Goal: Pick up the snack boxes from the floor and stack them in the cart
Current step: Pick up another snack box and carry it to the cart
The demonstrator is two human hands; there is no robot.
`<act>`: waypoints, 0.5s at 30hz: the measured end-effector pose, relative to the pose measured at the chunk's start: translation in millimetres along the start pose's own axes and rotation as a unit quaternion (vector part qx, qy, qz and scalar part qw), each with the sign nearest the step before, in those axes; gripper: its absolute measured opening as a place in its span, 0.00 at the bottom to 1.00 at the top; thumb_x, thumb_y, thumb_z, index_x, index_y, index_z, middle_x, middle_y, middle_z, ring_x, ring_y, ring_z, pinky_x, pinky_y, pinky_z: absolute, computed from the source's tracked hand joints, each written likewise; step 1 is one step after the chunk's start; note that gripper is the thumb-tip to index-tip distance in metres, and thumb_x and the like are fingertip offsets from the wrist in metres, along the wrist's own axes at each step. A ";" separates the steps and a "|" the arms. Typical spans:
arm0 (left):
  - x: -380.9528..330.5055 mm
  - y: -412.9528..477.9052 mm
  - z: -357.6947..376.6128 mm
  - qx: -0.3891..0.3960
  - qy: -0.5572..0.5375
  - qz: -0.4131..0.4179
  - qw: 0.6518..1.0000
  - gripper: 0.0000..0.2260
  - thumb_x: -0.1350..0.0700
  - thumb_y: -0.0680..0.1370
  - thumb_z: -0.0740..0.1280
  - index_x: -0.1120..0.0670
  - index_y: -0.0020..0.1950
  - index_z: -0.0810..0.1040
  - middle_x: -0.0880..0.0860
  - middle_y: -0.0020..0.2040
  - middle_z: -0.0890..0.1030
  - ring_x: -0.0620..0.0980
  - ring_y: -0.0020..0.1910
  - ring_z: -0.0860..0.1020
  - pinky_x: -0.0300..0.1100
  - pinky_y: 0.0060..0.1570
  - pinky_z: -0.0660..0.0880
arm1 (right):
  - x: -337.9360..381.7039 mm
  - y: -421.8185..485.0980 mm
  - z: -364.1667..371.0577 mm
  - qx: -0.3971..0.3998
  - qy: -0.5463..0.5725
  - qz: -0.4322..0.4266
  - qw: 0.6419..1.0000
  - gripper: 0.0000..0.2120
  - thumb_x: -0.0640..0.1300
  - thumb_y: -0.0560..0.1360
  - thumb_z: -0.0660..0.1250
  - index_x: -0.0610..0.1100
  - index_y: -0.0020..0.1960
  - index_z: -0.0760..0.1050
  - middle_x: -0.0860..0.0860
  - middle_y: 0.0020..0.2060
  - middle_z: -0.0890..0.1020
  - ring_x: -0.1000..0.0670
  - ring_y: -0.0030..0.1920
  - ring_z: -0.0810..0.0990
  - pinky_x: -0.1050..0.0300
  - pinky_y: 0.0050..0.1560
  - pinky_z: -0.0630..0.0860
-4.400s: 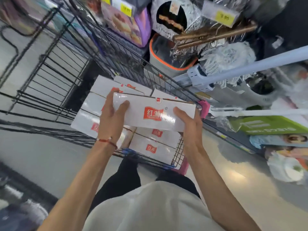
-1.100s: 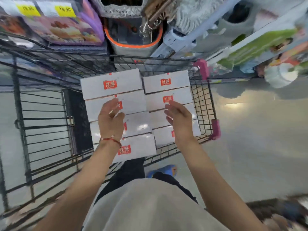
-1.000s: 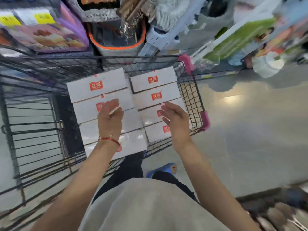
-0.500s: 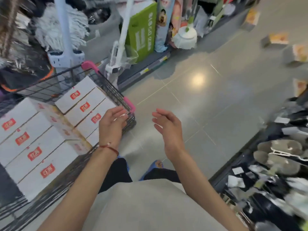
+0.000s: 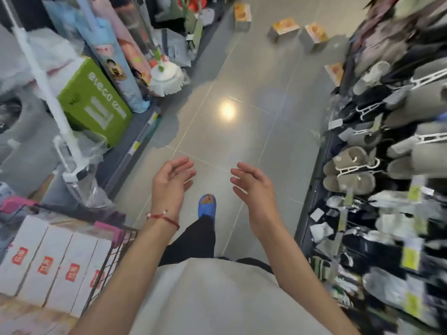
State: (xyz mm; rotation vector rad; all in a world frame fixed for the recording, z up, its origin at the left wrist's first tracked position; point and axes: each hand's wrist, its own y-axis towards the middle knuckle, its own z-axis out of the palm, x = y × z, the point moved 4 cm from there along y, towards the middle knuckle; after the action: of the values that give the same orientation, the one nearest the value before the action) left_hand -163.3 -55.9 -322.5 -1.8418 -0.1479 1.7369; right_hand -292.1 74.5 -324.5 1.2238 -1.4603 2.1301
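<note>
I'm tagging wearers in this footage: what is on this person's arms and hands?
Both forearms are bare, with no sleeves or gloves in view. The left hand has a thin red string bracelet with a small pale bead at its wrist. The right hand and its wrist wear nothing; no rings show.

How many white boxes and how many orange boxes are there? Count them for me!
White boxes with red labels, in the cart: 4 that show
Orange boxes on the floor: 4, one partly hidden by the slipper rack
Total: 8
</note>
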 end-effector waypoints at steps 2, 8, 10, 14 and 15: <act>-9.8 23.8 24.2 0.028 0.004 -0.006 1.000 0.13 0.67 0.79 0.64 0.55 0.59 0.79 0.53 0.54 0.83 0.49 0.51 0.82 0.44 0.56 0.76 | 16.8 20.6 -5.6 -0.027 0.008 -0.003 1.000 0.10 0.37 0.81 0.65 0.46 0.59 0.81 0.47 0.55 0.87 0.52 0.50 0.84 0.55 0.59 0.80; -56.3 102.9 96.2 0.100 0.025 -0.023 0.994 0.12 0.66 0.79 0.64 0.53 0.56 0.80 0.52 0.54 0.84 0.51 0.55 0.82 0.47 0.60 0.77 | 79.7 88.5 0.8 -0.090 0.031 -0.014 0.995 0.09 0.38 0.81 0.66 0.47 0.59 0.81 0.50 0.53 0.87 0.52 0.51 0.84 0.55 0.60 0.79; -74.7 127.1 114.8 0.120 0.031 -0.024 0.992 0.11 0.65 0.80 0.64 0.53 0.57 0.80 0.53 0.55 0.84 0.50 0.54 0.83 0.46 0.59 0.77 | 102.5 108.6 9.0 -0.106 0.042 -0.015 0.993 0.09 0.39 0.81 0.66 0.48 0.58 0.81 0.48 0.55 0.87 0.52 0.51 0.84 0.54 0.60 0.79; -107.8 172.7 148.5 0.142 0.047 -0.016 0.989 0.10 0.64 0.80 0.64 0.52 0.57 0.80 0.52 0.55 0.84 0.51 0.54 0.83 0.44 0.57 0.78 | 142.2 145.2 29.4 -0.117 0.060 -0.019 0.991 0.09 0.39 0.81 0.66 0.49 0.58 0.81 0.50 0.54 0.87 0.52 0.52 0.85 0.54 0.61 0.80; -114.8 181.8 156.8 0.148 0.050 -0.016 0.988 0.10 0.64 0.80 0.65 0.52 0.56 0.80 0.52 0.55 0.84 0.51 0.55 0.83 0.44 0.57 0.78 | 150.8 152.6 33.3 -0.118 0.064 -0.022 0.991 0.09 0.39 0.82 0.66 0.49 0.59 0.81 0.50 0.54 0.87 0.52 0.53 0.85 0.54 0.61 0.81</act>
State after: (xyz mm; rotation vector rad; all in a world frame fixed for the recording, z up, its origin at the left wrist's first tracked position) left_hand -383.5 -204.4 -305.6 -1.6931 0.1149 1.5457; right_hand -463.8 -56.0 -299.9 1.0060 -1.5618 1.9042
